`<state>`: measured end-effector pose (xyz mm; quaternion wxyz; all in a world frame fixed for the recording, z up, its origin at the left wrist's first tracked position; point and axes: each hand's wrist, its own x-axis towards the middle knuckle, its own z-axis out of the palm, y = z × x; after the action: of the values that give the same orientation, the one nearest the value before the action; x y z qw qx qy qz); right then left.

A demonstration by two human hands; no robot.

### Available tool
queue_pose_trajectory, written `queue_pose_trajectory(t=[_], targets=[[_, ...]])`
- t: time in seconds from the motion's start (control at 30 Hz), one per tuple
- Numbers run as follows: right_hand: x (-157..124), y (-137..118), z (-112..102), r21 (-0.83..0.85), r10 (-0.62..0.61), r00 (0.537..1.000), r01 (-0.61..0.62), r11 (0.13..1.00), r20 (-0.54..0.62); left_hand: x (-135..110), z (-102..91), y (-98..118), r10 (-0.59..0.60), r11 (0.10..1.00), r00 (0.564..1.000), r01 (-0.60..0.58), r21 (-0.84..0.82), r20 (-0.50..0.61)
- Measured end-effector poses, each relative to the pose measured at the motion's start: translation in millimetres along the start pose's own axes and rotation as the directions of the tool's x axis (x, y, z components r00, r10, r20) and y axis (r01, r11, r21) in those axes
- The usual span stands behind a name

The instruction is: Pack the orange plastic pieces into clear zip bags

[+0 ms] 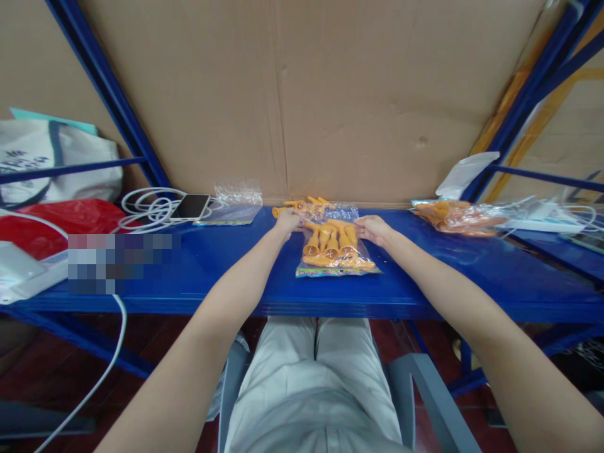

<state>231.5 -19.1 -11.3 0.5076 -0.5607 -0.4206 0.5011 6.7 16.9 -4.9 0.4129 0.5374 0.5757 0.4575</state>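
Two hands: left hand [289, 221] and right hand [372, 228] flank the far end of the clear plastic bag of orange plastic toys [336, 253], both equally near.
Fingers [361, 224]: curled onto the bag's far corners; whether they truly pinch it, I cannot tell.
Bag axis: points away from the body, at the centre of the blue tabletop [226, 277].

A big sheet of brown cardboard [330, 94] stands as the wall just beyond my fingers [293, 221], creased down its middle. Under them runs a glossy blue metal shelf [226, 277] that catches soft light off to their right. Slanting blue steel posts [111, 100] rise well off to either side. Below, toward me, I see dark red floor [155, 352] and a grey plastic chair [427, 393].
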Motion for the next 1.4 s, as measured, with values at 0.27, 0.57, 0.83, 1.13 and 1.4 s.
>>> queue_pose_trajectory(t=[0.27, 0.57, 0.83, 1.13, 1.4], targets=[[-3.5, -1.1, -1.4, 0.01, -0.024, 0.99, 0.023, 1.0, 0.142, -4.5, -12.9, -0.7, -0.067, 0.992, 0.983, 0.083, -0.092, 0.169], [7.4, 5.5, 2.0, -0.111, -0.174, 0.983, 0.179, 0.978, 0.057, 15.4, -8.2, -10.3, 0.274, 0.932, 0.959, -0.283, 0.227, 0.07], [24.3, 5.5, -10.8, -0.62, -0.546, 0.771, 0.612, 0.492, 0.328, 15.8, -10.3, -11.2, 0.506, 0.676, 0.837, -0.535, 0.506, 0.209], [-6.2, -8.5, -5.5, -0.939, -0.346, 0.879, 0.343, -0.018, 0.328, 22.1, -5.3, -16.8, 0.491, 0.683, 0.805, -0.593, 0.427, 0.333], [-22.8, -24.6, -2.2, -0.962, -0.252, 0.932, 0.271, 0.009, 0.26, -1.8, 12.1, -7.2, 0.538, 0.438, 0.751, -0.638, 0.634, 0.383]])
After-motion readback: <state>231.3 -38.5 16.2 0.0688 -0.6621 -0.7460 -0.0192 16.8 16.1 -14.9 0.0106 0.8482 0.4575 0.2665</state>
